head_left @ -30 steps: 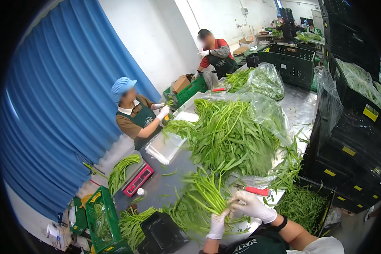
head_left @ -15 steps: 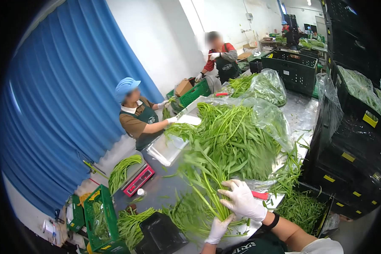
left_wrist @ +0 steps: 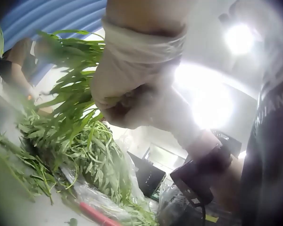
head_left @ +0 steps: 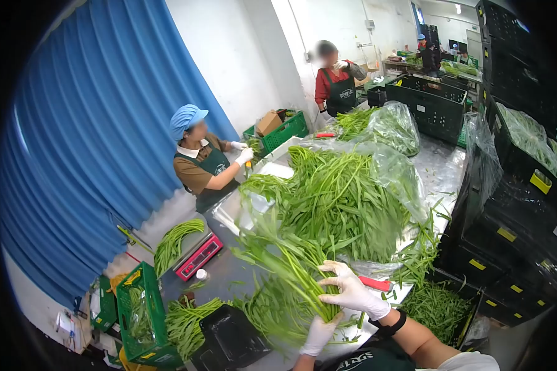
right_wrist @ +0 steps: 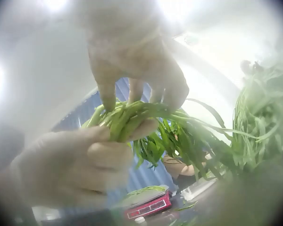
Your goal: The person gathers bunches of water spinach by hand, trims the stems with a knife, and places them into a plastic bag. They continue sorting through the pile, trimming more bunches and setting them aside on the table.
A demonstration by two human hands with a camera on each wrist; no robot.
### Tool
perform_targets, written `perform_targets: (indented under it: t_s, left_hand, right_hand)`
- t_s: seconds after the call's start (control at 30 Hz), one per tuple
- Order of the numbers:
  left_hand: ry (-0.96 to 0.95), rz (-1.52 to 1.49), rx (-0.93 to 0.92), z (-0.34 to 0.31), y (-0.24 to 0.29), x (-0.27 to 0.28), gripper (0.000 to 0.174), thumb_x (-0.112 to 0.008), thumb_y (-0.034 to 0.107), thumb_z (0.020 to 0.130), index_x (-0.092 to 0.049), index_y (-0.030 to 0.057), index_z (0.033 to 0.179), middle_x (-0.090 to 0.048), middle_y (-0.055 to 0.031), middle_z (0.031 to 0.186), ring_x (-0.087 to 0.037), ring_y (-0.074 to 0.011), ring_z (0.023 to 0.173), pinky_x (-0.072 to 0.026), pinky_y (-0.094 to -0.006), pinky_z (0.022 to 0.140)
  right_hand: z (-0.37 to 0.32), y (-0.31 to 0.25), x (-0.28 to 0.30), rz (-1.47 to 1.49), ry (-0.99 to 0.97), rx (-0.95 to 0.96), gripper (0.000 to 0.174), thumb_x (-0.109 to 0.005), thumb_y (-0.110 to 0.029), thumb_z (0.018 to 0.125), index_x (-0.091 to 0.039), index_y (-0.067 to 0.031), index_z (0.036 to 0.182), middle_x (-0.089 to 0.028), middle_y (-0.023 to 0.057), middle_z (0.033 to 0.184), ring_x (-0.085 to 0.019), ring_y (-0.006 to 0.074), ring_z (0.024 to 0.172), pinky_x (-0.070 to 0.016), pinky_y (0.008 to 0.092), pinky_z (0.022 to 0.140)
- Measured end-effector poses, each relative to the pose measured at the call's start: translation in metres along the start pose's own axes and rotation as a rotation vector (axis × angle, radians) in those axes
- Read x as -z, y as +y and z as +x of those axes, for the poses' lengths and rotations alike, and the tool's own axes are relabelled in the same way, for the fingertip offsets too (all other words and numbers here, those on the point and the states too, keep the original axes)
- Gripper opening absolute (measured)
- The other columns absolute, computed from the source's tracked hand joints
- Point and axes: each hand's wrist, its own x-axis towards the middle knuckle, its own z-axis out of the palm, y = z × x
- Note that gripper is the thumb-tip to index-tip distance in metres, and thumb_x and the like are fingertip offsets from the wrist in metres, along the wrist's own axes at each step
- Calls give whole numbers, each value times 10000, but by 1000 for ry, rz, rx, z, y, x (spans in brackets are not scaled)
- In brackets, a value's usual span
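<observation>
A bunch of water spinach (head_left: 297, 266), long green stems with narrow leaves, is held up close over the near end of the table. My gloved left hand (head_left: 320, 336) grips it near the cut stem ends. Higher up the stems, my gloved right hand (head_left: 353, 292) holds the bunch, fingers bent over it from above. In the right wrist view the stems (right_wrist: 132, 115) pass between both hands, and the right fingertips are right on them. Beside the right hand lies a red-handled tool (head_left: 375, 284), its far end hidden.
A large heap of water spinach (head_left: 353, 204) covers the table's middle, plastic film beside it. Left are a red scale (head_left: 198, 256) loaded with greens and a black container (head_left: 232, 337). Stacked black crates (head_left: 507, 204) stand right. Across the table, a person in a blue cap (head_left: 201, 157) handles greens.
My right hand has shifted from pinching beside the left hand to holding higher across the stems. The bunch's leafy end has swung left. My left hand keeps its grip.
</observation>
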Motion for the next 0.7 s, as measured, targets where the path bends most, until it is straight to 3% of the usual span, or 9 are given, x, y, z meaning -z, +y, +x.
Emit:
perform_targets:
  t_s: [0.17, 0.23, 0.37, 0.4, 0.53, 0.63, 0.7]
  left_hand:
    - [29, 154, 9, 2, -3, 0, 153, -631, 105, 843, -610, -27, 917, -641, -41, 810, -561, -128, 725, -462, -288, 688]
    - [6, 67, 69, 2, -1, -1, 219, -639, 115, 840, -607, -37, 994, -635, -41, 916, -564, -123, 807, -453, -274, 746]
    - [35, -82, 39, 2, -6, -13, 154, -628, 89, 833, -613, -31, 929, -629, -29, 843, -555, -117, 752, -453, -268, 687]
    - [20, -79, 106, 3, -10, -13, 142, -614, 76, 838, -607, -41, 918, -628, -33, 828, -553, -114, 743, -452, -272, 681]
    - [2, -81, 167, 3, -9, -17, 124, -593, 54, 842, -601, -51, 908, -631, -45, 822, -550, -110, 740, -451, -273, 685]
    - [-12, -7, 88, 2, -8, -18, 143, -601, 73, 846, -602, -48, 922, -635, -47, 837, -552, -112, 750, -451, -273, 691]
    - [-2, -9, 73, 0, -1, -21, 143, -612, 77, 840, -606, -41, 921, -635, -42, 841, -557, -113, 746, -452, -268, 681]
  right_hand:
    - [-4, -11, 1, -209, 94, -11, 233, -720, -216, 666, -679, -84, 855, -544, 98, 1179, -437, 287, 1183, -338, 410, 979]
    - [-6, -15, 0, -272, 137, -7, 218, -711, -213, 664, -674, -78, 832, -549, 101, 1164, -453, 283, 1162, -354, 408, 958]
    - [-8, -24, 4, -446, 229, -4, 214, -669, -186, 671, -661, -52, 837, -558, 104, 1153, -476, 269, 1130, -367, 403, 931]
    - [-8, -27, 6, -507, 232, -6, 232, -653, -174, 672, -655, -39, 860, -564, 106, 1149, -484, 259, 1123, -369, 396, 927]
    - [-6, -32, 7, -539, 338, 20, 299, -640, -140, 668, -643, -40, 950, -538, 115, 1199, -469, 276, 1140, -361, 409, 942]
    - [-2, -23, 9, -377, 313, 18, 360, -631, -110, 668, -624, -50, 1022, -494, 130, 1260, -433, 306, 1181, -344, 421, 970]
    - [0, -15, 10, -281, 198, 66, 373, -622, -88, 663, -620, -64, 1035, -463, 141, 1293, -396, 330, 1219, -329, 429, 990]
